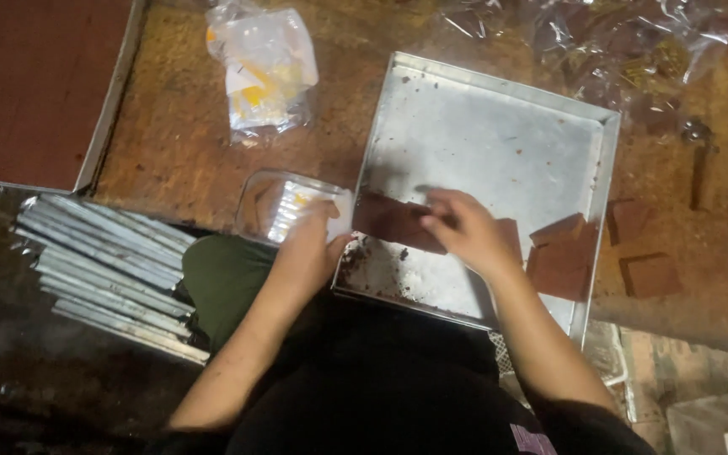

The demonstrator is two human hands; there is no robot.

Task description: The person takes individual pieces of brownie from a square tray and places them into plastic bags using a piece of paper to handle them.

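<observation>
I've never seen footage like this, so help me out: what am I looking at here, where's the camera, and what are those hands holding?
There is no machine here. It is one picture from a camera worn on a person's head, looking down at their own two bare hands. The left hand holds a clear plastic bag at the edge of a metal baking tray. The right hand holds a flat brown slab over that tray. More brown pieces lie in the tray's corner, and a stack of metal bars sits to the left.
</observation>
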